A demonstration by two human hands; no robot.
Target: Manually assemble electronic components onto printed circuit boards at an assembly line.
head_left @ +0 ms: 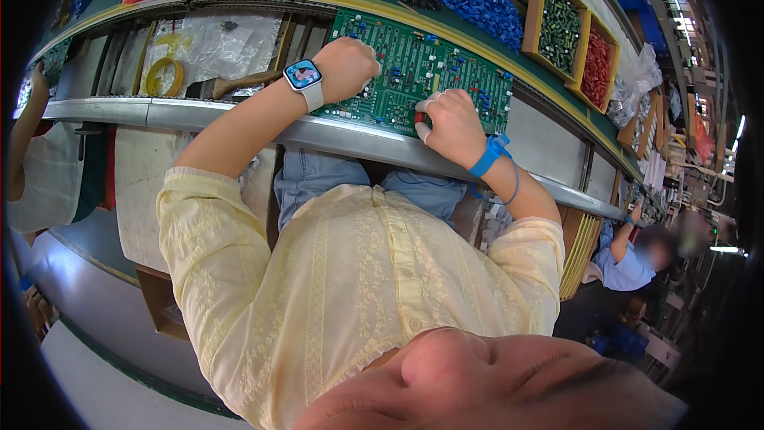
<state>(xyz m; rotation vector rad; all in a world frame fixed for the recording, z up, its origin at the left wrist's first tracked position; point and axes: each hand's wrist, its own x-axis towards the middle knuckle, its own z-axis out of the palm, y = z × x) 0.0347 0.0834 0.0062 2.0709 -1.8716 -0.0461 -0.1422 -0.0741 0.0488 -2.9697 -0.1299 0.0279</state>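
Right-hand grip [450,123] pinched on a small red component [419,118], pressing it onto the flat green circuit board [414,72] w/ its studded parts. Left hand [348,68], fist curled shut, rests on the board's 9 o'clock side; nothing seen held. Board lies across the metal conveyor rails [239,115]. Blue plastic bits [477,0] heaped at 12 o'clock.

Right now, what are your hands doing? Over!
Left hand fisted on the green circuit board. Right hand pinching a small red part at the board's near edge. Nothing in the way. Over.
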